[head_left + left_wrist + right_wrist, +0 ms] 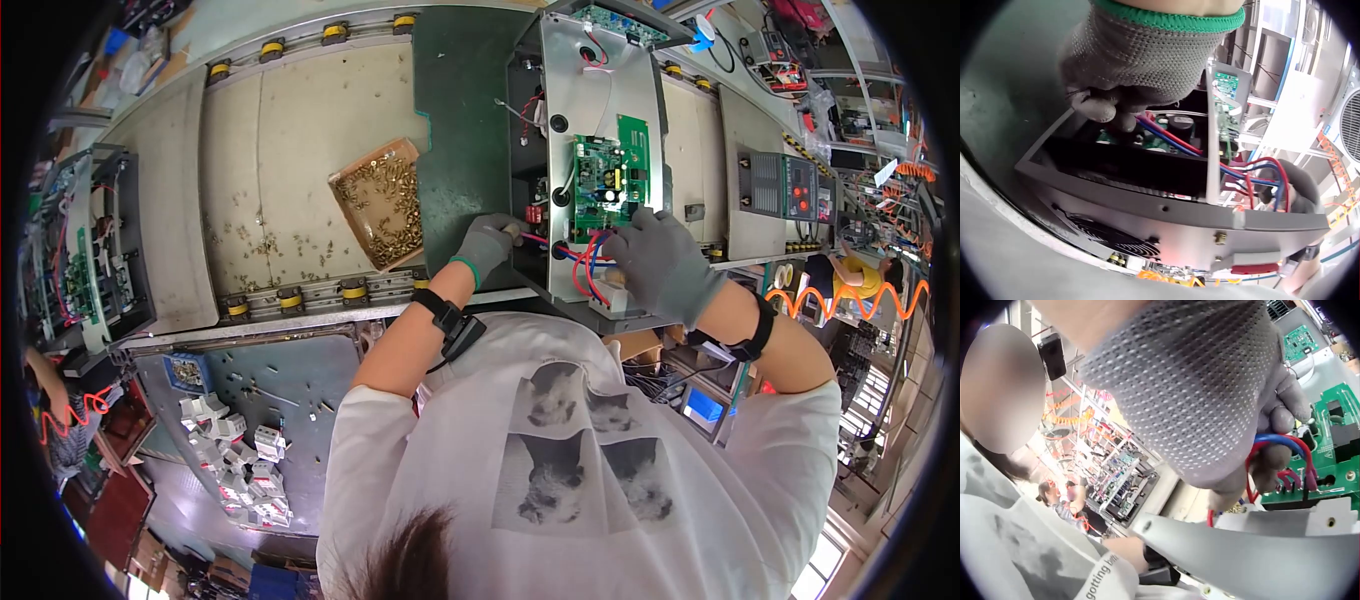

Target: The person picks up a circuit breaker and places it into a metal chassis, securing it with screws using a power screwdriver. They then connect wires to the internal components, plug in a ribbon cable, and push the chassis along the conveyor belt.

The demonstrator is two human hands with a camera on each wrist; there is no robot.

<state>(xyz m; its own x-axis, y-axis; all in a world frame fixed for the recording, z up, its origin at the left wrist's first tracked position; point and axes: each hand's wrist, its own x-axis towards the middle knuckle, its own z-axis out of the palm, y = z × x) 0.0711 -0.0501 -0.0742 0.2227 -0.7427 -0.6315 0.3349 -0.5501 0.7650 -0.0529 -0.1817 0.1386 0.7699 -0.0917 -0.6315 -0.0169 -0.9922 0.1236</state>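
Observation:
A metal equipment chassis [580,95] lies on the bench, with a green circuit board [636,150] on its panel. My gloved left hand [488,243] reaches into the chassis's open side, its curled fingertips pinching red and blue wires [1175,142] inside. Those wires pass through a hole in the panel to the other side. There my gloved right hand [662,266] holds the looped red and blue wires [1285,441] beside the board's lower edge. In the left wrist view, a fan grille [1110,234] shows on the chassis's outer wall.
A cardboard tray [345,205] of brass-coloured screws stands left of the chassis, with more scattered around it. A grey device with a red display [785,187] is at the right. White parts [265,478] lie on a lower table, and another chassis [95,255] stands far left.

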